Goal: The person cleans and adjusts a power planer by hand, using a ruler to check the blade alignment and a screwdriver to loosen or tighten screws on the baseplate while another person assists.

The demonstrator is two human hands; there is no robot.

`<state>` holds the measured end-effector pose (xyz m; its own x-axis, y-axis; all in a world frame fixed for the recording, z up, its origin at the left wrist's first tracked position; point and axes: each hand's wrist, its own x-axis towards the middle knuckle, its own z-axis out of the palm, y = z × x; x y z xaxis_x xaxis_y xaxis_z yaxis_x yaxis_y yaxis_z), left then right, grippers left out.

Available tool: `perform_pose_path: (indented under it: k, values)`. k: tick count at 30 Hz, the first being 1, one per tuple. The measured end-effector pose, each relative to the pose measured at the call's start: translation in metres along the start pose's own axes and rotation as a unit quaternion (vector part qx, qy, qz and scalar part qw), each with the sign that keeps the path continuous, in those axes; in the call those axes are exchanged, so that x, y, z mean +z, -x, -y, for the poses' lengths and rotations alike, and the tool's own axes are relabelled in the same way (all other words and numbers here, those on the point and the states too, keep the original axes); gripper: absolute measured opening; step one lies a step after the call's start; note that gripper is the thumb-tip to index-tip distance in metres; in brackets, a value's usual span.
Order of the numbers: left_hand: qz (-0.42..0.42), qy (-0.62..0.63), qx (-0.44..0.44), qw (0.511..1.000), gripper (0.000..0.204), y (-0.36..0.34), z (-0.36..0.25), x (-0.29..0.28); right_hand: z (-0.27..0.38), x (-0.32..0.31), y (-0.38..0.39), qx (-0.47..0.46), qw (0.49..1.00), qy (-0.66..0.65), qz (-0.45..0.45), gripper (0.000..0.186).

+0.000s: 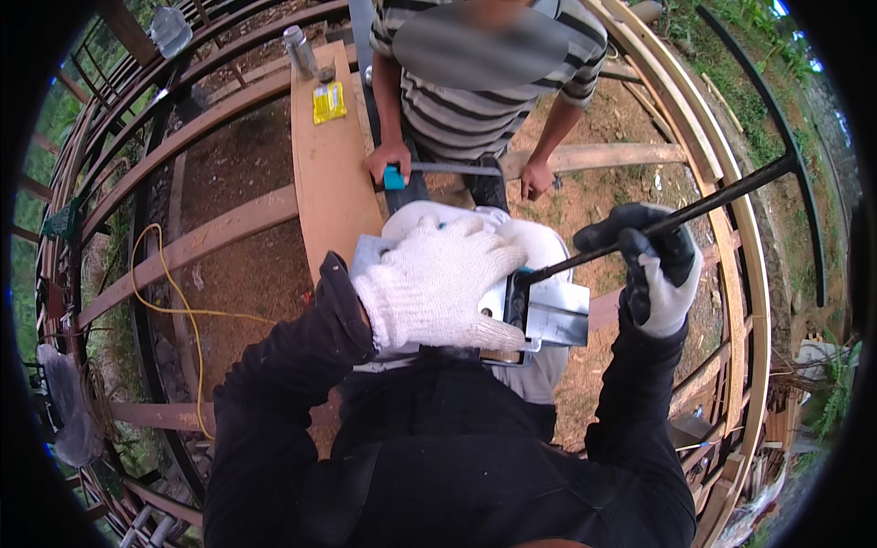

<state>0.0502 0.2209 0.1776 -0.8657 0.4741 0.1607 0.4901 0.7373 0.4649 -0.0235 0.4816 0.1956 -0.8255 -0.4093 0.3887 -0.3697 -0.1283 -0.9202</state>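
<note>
My left hand [438,279], in a white knit glove, lies flat with thumb and fingers spread over a metal fitting in front of my lap. Just past its thumb shows a grey steel plate [559,312]. My right hand [653,265], in a black-and-white coated glove, is closed around a black metal bar [722,196]. This bar slants from a black steel piece [516,301] beside my left fingers up to a long crossbar at the far right. The fitting's underside and much of its body are hidden by my left glove.
Opposite, a person in a striped shirt [470,110] grips a teal-handled saw [395,176]. A wooden board [333,183] carries a yellow packet [329,102] and a bottle [299,52]. Beams [228,224] cross above bare ground. A yellow cord [196,347] hangs at left.
</note>
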Motion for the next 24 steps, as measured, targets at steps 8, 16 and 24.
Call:
perform_pose_path:
  k: [8,16,24]
  values:
    - [0.113,0.115,-0.052,0.986,0.033,-0.033,-0.019,0.019,0.02,0.003,0.0,-0.003,0.993,0.101,0.058,0.035]
    - [0.085,0.087,-0.035,0.992,0.034,-0.04,-0.016,0.017,0.069,0.012,-0.073,-0.164,0.944,-0.249,-0.141,0.081]
    - [0.027,0.095,-0.002,0.995,0.034,-0.038,-0.011,0.017,0.065,0.013,-0.093,-0.171,0.935,-0.285,-0.128,0.062]
